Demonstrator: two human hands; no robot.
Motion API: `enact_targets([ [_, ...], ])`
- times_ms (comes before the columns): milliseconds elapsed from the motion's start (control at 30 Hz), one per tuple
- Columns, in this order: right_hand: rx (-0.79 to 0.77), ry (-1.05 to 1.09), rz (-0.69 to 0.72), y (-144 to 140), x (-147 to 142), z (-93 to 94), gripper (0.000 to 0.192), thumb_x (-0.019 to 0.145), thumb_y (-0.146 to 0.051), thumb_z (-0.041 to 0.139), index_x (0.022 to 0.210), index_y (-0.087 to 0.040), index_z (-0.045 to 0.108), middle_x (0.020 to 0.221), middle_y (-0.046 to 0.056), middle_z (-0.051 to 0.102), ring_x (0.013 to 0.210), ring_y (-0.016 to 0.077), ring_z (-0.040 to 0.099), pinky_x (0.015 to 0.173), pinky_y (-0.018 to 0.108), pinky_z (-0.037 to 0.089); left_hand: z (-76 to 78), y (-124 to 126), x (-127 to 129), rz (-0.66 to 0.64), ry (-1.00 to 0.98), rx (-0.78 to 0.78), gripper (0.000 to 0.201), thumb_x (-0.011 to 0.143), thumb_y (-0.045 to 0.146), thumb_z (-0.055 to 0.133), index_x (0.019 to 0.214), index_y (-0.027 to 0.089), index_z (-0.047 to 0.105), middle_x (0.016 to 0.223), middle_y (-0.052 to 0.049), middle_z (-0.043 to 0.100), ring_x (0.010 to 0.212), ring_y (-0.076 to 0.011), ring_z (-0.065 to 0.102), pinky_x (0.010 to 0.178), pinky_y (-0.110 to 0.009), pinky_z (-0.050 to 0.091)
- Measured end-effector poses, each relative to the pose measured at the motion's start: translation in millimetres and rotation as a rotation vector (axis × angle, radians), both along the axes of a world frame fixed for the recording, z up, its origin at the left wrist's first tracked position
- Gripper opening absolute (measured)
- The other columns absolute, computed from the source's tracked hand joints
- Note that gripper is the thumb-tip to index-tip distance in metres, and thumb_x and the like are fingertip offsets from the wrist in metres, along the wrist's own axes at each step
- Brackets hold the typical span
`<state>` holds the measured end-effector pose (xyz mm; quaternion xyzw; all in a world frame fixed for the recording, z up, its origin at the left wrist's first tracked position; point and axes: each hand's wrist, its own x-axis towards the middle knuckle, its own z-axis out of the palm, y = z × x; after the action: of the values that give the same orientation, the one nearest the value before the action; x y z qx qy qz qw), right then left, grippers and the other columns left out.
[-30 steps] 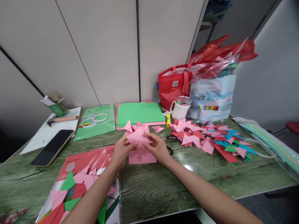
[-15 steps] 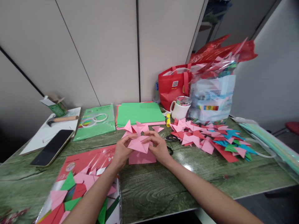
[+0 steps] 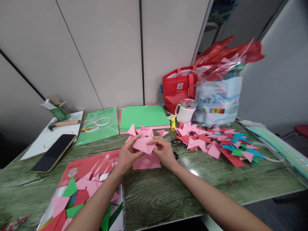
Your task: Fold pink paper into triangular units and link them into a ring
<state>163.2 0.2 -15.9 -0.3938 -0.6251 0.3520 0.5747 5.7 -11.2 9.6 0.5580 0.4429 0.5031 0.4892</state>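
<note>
Between both hands, a folded piece of pink paper [image 3: 144,145] is held up above the table. My left hand [image 3: 128,155] pinches its left side, fingers closed on the edge. On the right side my right hand [image 3: 165,153] grips it with thumb and fingertips. Beneath it lies a flat pink paper sheet [image 3: 146,162], partly covered by the held piece. Several folded pink pieces [image 3: 143,131] rest just behind the hands, and one small pink piece [image 3: 162,132] sits a little to their right.
Coloured folded papers [image 3: 199,138] pile up at the right, near black scissors [image 3: 177,142], a glue stick [image 3: 173,124] and a white mug [image 3: 186,112]. Green sheets [image 3: 144,117] lie behind. A phone [image 3: 55,152], hammer [image 3: 64,124] and paper pack [image 3: 93,163] are at the left.
The held pink paper has tilted and been raised slightly, its pointed lower edge now higher. Both hands keep their hold in nearly the same place.
</note>
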Motion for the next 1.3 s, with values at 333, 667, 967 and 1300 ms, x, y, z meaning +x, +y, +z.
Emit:
enact_targets([
  [333, 0.013, 0.03, 0.032, -1.0, -1.1, 1.3, 0.016, 0.064, -0.012, 0.063, 0.077, -0.021, 0.066, 0.087, 0.005, 0.058, 0.088, 0.0184, 0.056, 0.076, 0.03, 0.046, 6.0, -2.1, -0.2, 0.037, 0.141, 0.06, 0.017, 0.061, 0.019, 0.068, 0.077, 0.021, 0.073, 0.088, -0.005, 0.07, 0.085, -0.0226, 0.062, 0.079, -0.032, 0.047],
  [667, -0.022, 0.048, 0.06, -4.5, -3.7, 6.2, 0.008, 0.07, -0.025, 0.064, 0.077, -0.021, 0.068, 0.083, 0.004, 0.058, 0.081, 0.0163, 0.057, 0.068, 0.028, 0.049, 4.8, -1.8, 2.7, 0.082, 0.001, 0.008, 0.014, 0.06, 0.023, 0.07, 0.073, 0.018, 0.073, 0.073, -0.004, 0.071, 0.07, -0.021, 0.064, 0.071, -0.034, 0.052],
  [967, -0.017, 0.018, 0.029, -7.0, -2.4, 11.3, 0.009, 0.073, -0.027, 0.061, 0.076, -0.02, 0.065, 0.076, 0.003, 0.061, 0.072, 0.0159, 0.057, 0.062, 0.027, 0.046, 8.9, -4.8, 4.5, 0.059, -0.122, -0.036, 0.06, 0.06, 0.021, 0.072, 0.117, 0.021, 0.055, 0.083, -0.002, 0.069, 0.069, -0.0188, 0.066, 0.067, -0.034, 0.055],
  [1300, -0.085, 0.059, 0.041, -8.7, -4.1, 9.4, 0.017, 0.069, -0.026, 0.063, 0.085, -0.019, 0.058, 0.072, 0.001, 0.059, 0.067, 0.0142, 0.056, 0.058, 0.024, 0.045, 1.6, -1.9, 1.0, 0.046, -0.06, -0.021, 0.016, 0.064, 0.024, 0.069, 0.077, 0.014, 0.07, 0.071, -0.004, 0.07, 0.062, -0.0201, 0.066, 0.06, -0.032, 0.055],
])
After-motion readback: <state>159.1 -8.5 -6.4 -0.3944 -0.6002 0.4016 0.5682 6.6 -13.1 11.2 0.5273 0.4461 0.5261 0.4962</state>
